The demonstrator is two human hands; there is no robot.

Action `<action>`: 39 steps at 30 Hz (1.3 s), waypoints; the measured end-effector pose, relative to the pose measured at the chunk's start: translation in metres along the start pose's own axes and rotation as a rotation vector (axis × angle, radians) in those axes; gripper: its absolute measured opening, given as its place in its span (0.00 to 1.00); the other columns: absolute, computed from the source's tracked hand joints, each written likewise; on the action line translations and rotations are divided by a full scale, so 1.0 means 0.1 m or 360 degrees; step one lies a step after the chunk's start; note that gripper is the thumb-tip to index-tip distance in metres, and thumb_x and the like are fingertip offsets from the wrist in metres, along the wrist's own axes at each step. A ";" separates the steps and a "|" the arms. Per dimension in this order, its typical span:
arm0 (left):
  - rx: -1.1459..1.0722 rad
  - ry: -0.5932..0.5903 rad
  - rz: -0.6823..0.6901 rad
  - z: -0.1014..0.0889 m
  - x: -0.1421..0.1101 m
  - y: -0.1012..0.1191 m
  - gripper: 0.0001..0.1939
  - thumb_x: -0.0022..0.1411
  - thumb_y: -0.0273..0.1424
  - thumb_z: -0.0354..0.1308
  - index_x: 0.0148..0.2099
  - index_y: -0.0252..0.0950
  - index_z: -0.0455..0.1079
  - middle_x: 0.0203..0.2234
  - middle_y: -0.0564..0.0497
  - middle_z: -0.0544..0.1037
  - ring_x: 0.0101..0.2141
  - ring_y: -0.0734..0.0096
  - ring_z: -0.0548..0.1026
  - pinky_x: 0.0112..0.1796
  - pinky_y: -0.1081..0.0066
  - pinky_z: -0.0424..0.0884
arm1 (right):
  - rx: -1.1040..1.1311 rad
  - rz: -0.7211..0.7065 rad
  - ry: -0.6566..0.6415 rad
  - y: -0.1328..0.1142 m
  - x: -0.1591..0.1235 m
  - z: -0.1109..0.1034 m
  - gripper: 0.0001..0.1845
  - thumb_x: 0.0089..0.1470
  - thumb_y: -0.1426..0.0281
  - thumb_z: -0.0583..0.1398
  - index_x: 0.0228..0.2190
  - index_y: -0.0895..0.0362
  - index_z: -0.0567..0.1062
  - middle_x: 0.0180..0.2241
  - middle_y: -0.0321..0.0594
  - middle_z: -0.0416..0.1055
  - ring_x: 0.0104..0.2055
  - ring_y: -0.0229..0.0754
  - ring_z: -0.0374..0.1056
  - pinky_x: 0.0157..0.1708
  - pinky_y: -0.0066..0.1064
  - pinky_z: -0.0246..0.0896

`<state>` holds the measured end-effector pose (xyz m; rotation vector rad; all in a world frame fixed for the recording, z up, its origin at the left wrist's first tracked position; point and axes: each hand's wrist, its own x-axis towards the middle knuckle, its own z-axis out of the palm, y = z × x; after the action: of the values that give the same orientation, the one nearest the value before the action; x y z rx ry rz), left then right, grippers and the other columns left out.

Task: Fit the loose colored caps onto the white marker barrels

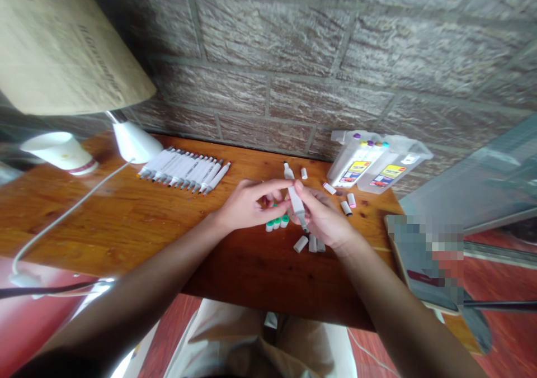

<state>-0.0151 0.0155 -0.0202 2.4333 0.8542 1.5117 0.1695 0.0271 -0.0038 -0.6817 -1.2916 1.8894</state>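
Note:
A white marker (296, 202) is held at a slant between my two hands, with dark tips showing at both its ends. My right hand (325, 216) grips it from the right, thumb along its upper side. From the left, the index finger and thumb of my left hand (254, 202) close on the marker; its other fingers are partly hidden. Below the left fingertips are several green-topped caps (277, 222). Grey-white caps (301, 244) lie just under the right hand, and another white cap (304, 173) rests beyond the marker's far end.
Several white markers (187, 169) lie in a row at the back left, near a lamp (134, 140) and a paper cup (61, 153). Clear marker cases (348, 162) stand at the back right. Loose caps (351, 200) lie before them. A phone (419, 266) lies at the right edge.

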 end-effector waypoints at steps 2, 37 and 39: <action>0.0026 -0.0009 0.0002 0.00 0.00 0.00 0.19 0.60 0.25 0.65 0.54 0.35 0.75 0.26 0.55 0.81 0.23 0.80 0.76 0.30 0.83 0.72 | -0.0049 0.0001 -0.0005 0.01 0.00 0.00 0.31 0.49 0.45 0.67 0.18 0.58 0.68 0.14 0.27 0.55 0.16 0.27 0.46 0.17 0.25 0.37; 0.0177 0.0037 -0.0002 0.00 0.02 0.04 0.08 0.62 0.28 0.66 0.44 0.33 0.78 0.21 0.58 0.76 0.20 0.83 0.70 0.29 0.83 0.67 | -0.0901 -0.0487 0.0249 0.03 -0.04 -0.01 0.26 0.57 0.47 0.63 0.26 0.58 0.74 0.24 0.34 0.65 0.26 0.35 0.58 0.27 0.29 0.55; 0.0181 0.0046 0.0007 0.01 0.01 0.03 0.10 0.62 0.28 0.65 0.47 0.33 0.78 0.21 0.58 0.76 0.20 0.83 0.70 0.29 0.83 0.67 | -0.0944 -0.0495 0.0268 0.03 -0.05 -0.02 0.26 0.57 0.47 0.62 0.26 0.58 0.74 0.24 0.35 0.66 0.26 0.35 0.59 0.28 0.29 0.56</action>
<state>-0.0130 0.0137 -0.0181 2.4992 0.9666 1.5441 0.1727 0.0236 -0.0066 -0.8535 -1.7452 1.1719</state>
